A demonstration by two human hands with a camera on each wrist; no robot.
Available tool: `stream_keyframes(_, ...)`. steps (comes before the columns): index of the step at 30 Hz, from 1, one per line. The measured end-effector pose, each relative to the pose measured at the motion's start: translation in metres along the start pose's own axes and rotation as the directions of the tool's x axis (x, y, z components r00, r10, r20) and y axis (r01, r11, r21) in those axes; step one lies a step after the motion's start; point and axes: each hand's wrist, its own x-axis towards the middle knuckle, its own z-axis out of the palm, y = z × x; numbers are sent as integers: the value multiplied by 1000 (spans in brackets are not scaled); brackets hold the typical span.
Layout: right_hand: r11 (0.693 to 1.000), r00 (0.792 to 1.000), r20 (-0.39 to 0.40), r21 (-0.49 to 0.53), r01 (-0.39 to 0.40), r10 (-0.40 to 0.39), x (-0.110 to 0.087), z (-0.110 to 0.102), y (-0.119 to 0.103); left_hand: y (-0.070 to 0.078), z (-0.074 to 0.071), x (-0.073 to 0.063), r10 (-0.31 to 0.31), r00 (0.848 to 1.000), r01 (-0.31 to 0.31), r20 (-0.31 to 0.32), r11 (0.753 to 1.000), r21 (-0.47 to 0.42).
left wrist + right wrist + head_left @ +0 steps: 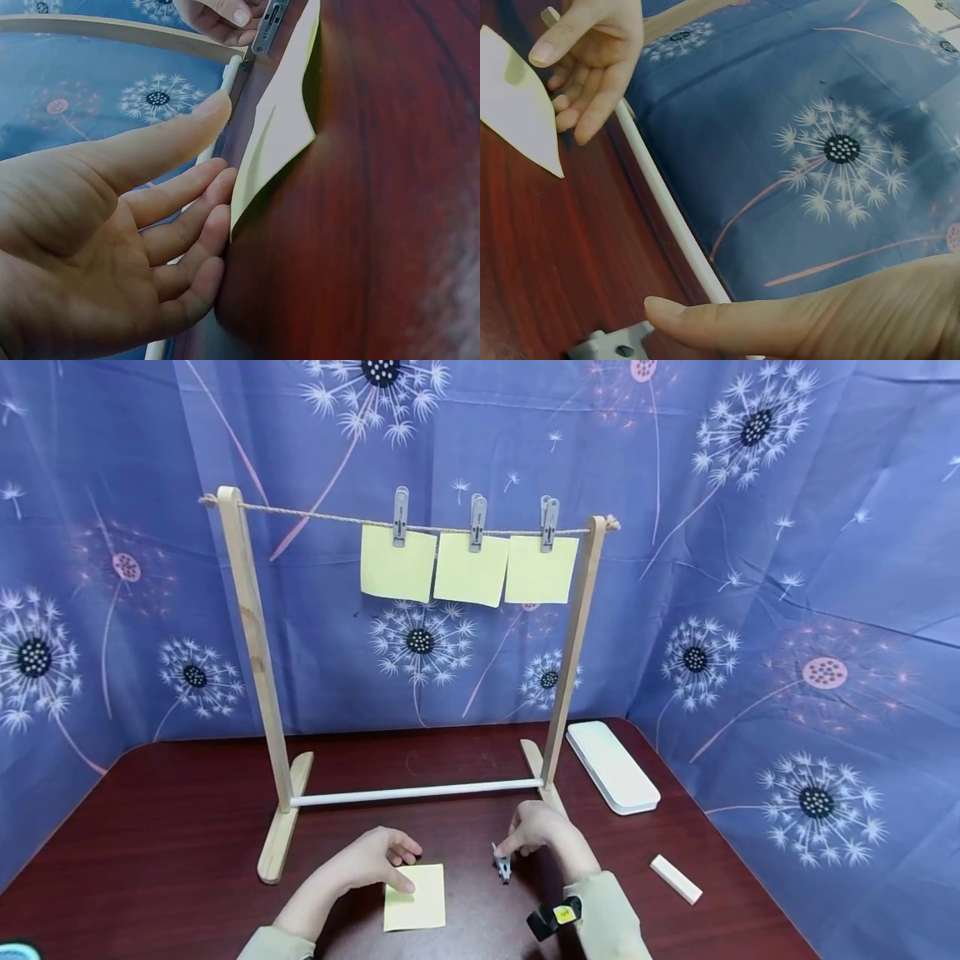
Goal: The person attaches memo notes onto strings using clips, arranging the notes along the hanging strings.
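Note:
A yellow sticky note lies on the table with its edges curling up. My left hand is at its left side, fingers loosely bent and thumb over the note in the head view. In the left wrist view, the fingertips of the left hand are right at the edge of the note. To the right, my right hand pinches a grey clothespin close over the table. The right wrist view shows the thumb at the clothespin, with the other fingers hidden.
Behind the hands stands a wooden frame with a twine line. Three yellow notes hang from it by grey clothespins. On the right lie a white case and a small white block.

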Motion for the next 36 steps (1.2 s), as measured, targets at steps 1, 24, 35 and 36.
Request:
stream_keyframes(1,1000,1000,-3,-6,2,-2,0,2,-1,0,0,0,1,1000,-1,-1,1000,5)
stream_keyframes(24,994,993,-80,-72,85,-91,4,19,-17,4,13,2,-81,989,83,-121,997,10)
stream_keyframes(35,925,928,-67,80,371,-366,21,24,-3,2,12,1,-62,988,63,-142,998,7)
stream_keyframes(36,918,921,-65,84,389,-384,21,24,-3,1,12,1,-60,988,61,-144,998,8)
